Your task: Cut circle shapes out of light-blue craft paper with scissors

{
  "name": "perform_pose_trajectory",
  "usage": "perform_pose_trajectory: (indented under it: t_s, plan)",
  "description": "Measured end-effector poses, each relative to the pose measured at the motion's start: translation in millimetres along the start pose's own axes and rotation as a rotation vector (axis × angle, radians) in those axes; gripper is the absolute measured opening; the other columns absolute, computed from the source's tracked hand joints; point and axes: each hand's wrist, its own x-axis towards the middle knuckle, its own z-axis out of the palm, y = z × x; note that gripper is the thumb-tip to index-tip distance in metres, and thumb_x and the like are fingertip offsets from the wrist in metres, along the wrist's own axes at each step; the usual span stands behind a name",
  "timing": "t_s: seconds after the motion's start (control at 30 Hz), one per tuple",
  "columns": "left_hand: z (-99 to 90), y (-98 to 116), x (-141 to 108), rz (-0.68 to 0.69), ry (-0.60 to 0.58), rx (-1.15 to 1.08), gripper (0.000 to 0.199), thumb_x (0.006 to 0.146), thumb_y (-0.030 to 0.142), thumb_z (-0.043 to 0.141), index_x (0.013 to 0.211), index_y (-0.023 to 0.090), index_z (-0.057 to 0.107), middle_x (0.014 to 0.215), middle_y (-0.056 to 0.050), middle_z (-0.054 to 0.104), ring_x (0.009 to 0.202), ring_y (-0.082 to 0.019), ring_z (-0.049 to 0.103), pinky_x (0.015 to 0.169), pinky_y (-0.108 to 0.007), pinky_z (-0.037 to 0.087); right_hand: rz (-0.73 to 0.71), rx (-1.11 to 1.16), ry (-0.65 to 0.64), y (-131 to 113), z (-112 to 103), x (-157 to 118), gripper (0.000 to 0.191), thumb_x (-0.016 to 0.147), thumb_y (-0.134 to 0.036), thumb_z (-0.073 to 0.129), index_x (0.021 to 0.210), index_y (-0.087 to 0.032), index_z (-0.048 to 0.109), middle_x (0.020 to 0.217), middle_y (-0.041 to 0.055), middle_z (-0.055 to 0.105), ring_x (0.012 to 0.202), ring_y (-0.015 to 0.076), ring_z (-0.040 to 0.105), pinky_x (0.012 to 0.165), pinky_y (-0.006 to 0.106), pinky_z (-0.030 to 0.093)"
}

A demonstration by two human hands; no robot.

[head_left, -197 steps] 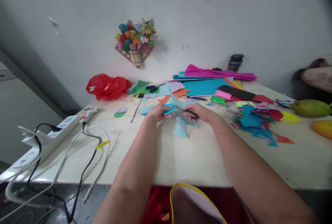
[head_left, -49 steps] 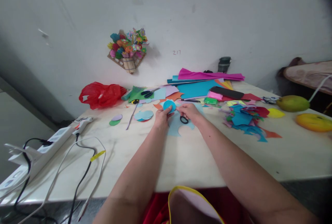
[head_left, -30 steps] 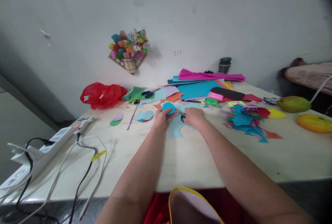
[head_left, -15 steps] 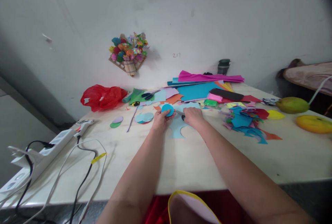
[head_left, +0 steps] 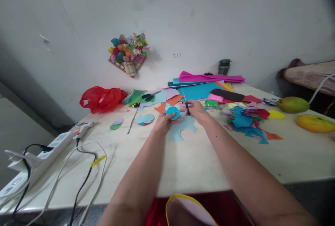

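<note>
Between thumb and fingers, my left hand (head_left: 164,121) pinches a bright blue paper circle (head_left: 172,113). My right hand (head_left: 196,110) grips dark-handled scissors (head_left: 187,106), their blades pointing up and away from me, apart from the circle. Beneath both hands lies a light blue paper scrap (head_left: 176,132) with round cut-outs. Left of my left hand rests a small pile of light blue paper circles (head_left: 144,119). Farther left, a purple circle (head_left: 119,121) overlaps a green circle (head_left: 115,127).
Mixed paper scraps (head_left: 242,121) are heaped at right, near two mangoes (head_left: 293,104). A phone (head_left: 227,94) and coloured sheets (head_left: 201,90) lie at the back. A second pair of scissors (head_left: 149,96) sits by a red bag (head_left: 103,98). A power strip (head_left: 44,159) with cables runs along the left.
The scissors have swung upward, away from the blue circle, and now show clearly in my right hand. The circle has shifted slightly right; the light blue cut-out scrap lies more exposed.
</note>
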Motion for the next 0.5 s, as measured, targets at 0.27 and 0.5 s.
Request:
perform_pose_trajectory:
  t_s: [0.27,0.5]
  plan:
    - [5.6,0,-4,-0.029,-0.114,0.070,0.034,0.061,0.022,0.088,0.087,0.010,0.070,0.079,-0.015,0.076,0.077,-0.030,0.076,0.065,-0.036,0.062,-0.035,0.089,-0.038,9,4,4,0.048,0.051,-0.028,0.088,0.092,-0.019,0.063,0.061,-0.0060,0.061,0.055,0.0123,0.057,0.057,0.026,0.044]
    - [5.3,1,-4,-0.062,-0.129,0.096,0.041,0.060,0.027,0.092,0.091,0.011,0.069,0.074,-0.012,0.075,0.069,-0.027,0.075,0.057,-0.030,0.059,-0.080,0.082,-0.011,13,9,9,0.045,0.051,-0.010,0.078,0.092,-0.019,0.062,0.059,-0.0058,0.062,0.058,0.0146,0.058,0.058,0.026,0.047]
